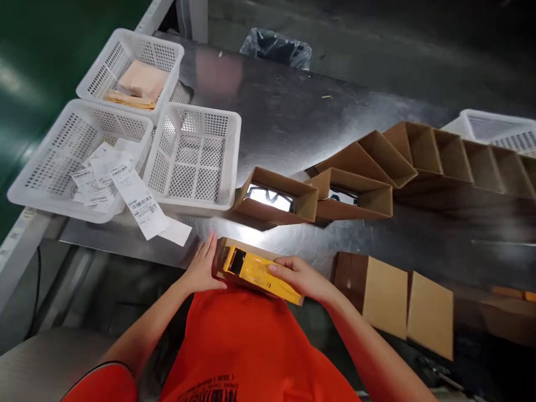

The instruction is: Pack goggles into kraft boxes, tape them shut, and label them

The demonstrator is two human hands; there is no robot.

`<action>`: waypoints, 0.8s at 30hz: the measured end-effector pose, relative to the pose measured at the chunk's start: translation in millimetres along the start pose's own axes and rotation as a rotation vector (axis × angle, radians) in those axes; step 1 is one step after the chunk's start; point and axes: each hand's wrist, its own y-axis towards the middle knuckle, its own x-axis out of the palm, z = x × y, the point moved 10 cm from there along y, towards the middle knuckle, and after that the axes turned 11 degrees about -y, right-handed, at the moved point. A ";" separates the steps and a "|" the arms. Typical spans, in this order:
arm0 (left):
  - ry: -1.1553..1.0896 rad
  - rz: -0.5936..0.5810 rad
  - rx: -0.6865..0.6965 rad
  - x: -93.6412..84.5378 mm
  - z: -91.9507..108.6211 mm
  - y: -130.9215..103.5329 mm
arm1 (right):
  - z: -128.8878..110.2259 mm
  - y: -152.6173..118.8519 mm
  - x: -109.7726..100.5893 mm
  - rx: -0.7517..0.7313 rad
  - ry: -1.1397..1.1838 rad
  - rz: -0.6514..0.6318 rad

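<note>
A small brown cardboard box (219,258) sits at the near edge of the metal table, right against my body. My left hand (204,269) holds the box's left end, fingers stretched along that end and thumb along the near side. In my right hand (302,277) is a yellow tape dispenser (262,272) with a dark opening at its left end. It lies tilted over the top of the box and hides most of it. My right fingers wrap the dispenser's right half.
Two open boxes (276,196) with packed contents stand ahead, and a row of open boxes (422,148) runs right. Closed boxes (385,290) sit at the near right. White baskets (192,192) stand left, one with printed labels (136,198) spilling out. A lined bin (276,49) is behind the table.
</note>
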 end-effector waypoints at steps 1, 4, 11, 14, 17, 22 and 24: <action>0.046 -0.027 0.080 -6.3 15.4 6.3 | -3.3 1.0 -0.4 -0.013 -0.008 0.001; 0.158 -0.137 0.238 -10.9 49.5 23.2 | -17.8 3.4 -3.4 -0.065 -0.033 0.013; 0.304 -0.154 0.246 -12.5 57.2 34.5 | 48.9 -44.3 -55.8 0.006 -0.134 0.009; 0.388 -0.163 0.243 -13.2 54.8 33.5 | 133.0 -75.9 -98.1 0.085 -0.125 0.110; 0.482 -0.169 0.245 -15.4 55.6 32.2 | 185.2 -80.1 -118.4 0.114 -0.264 0.214; 0.794 -0.155 0.321 2.7 88.1 35.8 | 168.5 -28.0 -98.6 0.134 -0.613 0.226; 0.854 -0.197 0.367 34.9 111.0 43.5 | 153.2 -10.1 -91.5 0.131 -0.596 0.227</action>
